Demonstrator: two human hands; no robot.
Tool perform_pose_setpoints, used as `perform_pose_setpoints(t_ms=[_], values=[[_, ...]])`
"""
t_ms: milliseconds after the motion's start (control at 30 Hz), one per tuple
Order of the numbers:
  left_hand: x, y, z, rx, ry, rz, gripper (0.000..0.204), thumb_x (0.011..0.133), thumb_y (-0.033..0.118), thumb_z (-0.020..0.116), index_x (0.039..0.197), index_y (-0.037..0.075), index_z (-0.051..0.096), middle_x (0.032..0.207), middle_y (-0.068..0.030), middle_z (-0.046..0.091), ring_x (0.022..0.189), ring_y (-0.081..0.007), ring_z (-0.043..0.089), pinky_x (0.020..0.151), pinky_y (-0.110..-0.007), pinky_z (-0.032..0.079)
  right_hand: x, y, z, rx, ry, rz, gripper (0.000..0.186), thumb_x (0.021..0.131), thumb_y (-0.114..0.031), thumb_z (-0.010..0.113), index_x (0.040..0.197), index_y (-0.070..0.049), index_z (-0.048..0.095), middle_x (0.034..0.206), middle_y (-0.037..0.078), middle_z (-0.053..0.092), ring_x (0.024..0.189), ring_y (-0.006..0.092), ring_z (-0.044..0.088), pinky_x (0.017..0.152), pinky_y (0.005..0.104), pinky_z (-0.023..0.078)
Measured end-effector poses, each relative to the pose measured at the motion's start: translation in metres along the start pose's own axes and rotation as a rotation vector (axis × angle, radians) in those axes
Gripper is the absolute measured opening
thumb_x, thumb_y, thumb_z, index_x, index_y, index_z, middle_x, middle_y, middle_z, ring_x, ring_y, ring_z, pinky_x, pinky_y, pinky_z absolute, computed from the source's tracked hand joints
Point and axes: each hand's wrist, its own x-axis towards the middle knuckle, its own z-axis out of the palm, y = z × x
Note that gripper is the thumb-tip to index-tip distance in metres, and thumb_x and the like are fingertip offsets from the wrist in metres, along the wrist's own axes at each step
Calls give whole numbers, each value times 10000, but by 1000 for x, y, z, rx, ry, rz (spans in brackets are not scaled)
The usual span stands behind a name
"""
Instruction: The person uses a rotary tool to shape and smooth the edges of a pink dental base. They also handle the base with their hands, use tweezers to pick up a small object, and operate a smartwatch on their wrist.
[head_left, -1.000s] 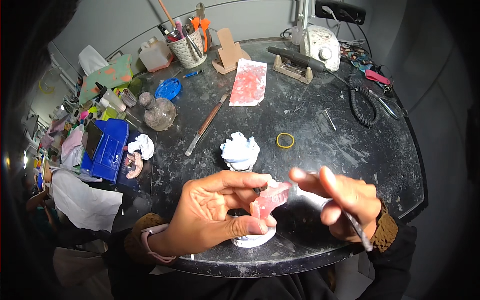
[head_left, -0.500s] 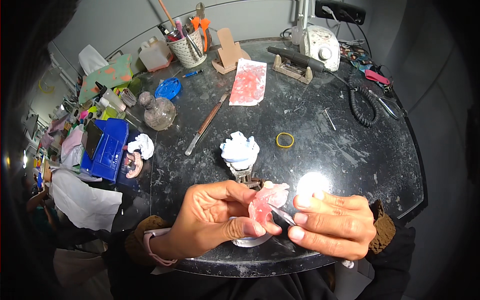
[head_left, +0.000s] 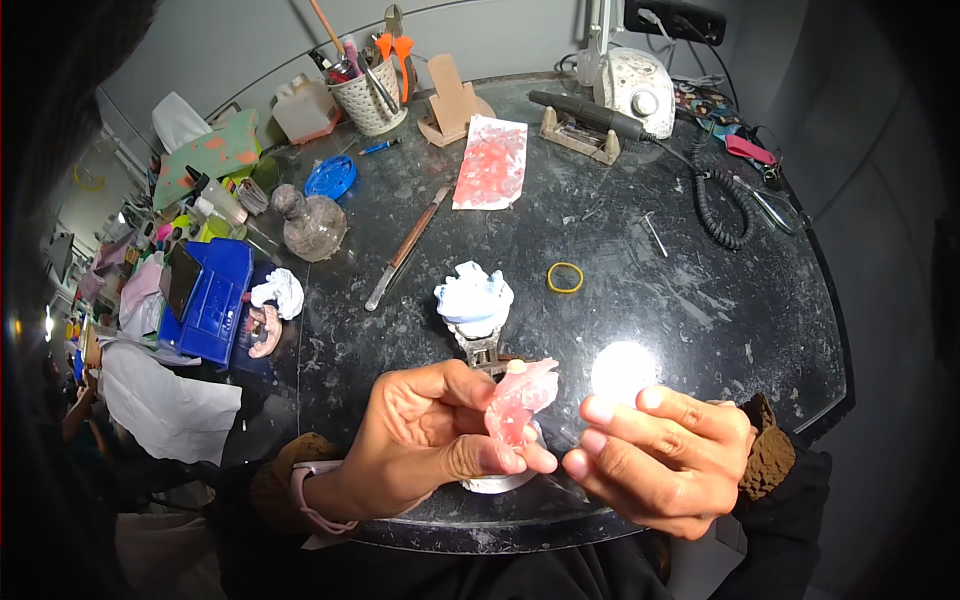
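Note:
My left hand (head_left: 430, 430) pinches a pink wax denture base (head_left: 522, 400) between thumb and fingers. A pale tooth shows at its top edge. Close on the right, my right hand (head_left: 670, 460) has its fingers bent round a thin metal carving tool (head_left: 562, 432); its blade is blurred and most of the handle is hidden. The blade points toward the denture base, and I cannot tell whether they touch. Behind my left hand stands a metal articulator (head_left: 482, 352) bearing a white plaster cast (head_left: 474, 300). More white plaster (head_left: 498, 485) shows beneath the hand.
A wooden-handled wax knife (head_left: 408, 250) and a yellow rubber band (head_left: 565, 278) lie on the black table (head_left: 700, 330). Farther back are a red-smeared paper (head_left: 490, 163), a glass burner (head_left: 314, 228) and a handpiece (head_left: 588, 113) on its stand. A blue box (head_left: 210, 300) stands left.
The denture base has tilted more upright and shifted slightly left in my left hand. My right hand has drawn the blade back a little from it, its fingers loosening and turning.

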Motion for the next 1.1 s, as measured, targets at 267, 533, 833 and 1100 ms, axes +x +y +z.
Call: perform_pose_setpoints(t_ms=[267, 533, 833, 1100], values=[[2, -1, 7, 31, 137, 53, 252, 792, -81, 659, 970, -33, 488, 1018, -220, 598, 904, -303, 651, 774, -358, 565, 4, 8, -16, 113, -53, -33, 203, 778, -43, 659, 979, -34, 685, 994, 70, 627, 957, 257, 671, 841, 329, 529], [1, -8, -4, 175, -3, 198, 241, 775, -143, 646, 945, -61, 496, 1049, -221, 578, 1030, -350, 615, 790, -384, 588, 4, 6, 2, 149, 65, -53, 152, 734, -20, 669, 884, -18, 698, 897, 87, 660, 914, 251, 683, 755, 306, 560], [1, -8, 3, 152, -78, 283, 235, 775, -111, 667, 981, -69, 563, 990, -238, 620, 993, -347, 631, 744, -396, 601, 3, 22, -17, 94, -129, 95, 221, 741, -7, 658, 960, 16, 685, 974, 148, 638, 980, 300, 660, 852, 388, 543], [3, -7, -2, 267, -15, 294, 237, 771, -154, 641, 974, -74, 548, 997, -232, 606, 990, -327, 630, 776, -397, 598, -5, 13, -12, 224, 21, -5, 179, 773, -22, 660, 948, -39, 696, 1008, 100, 632, 979, 276, 664, 829, 351, 544]])
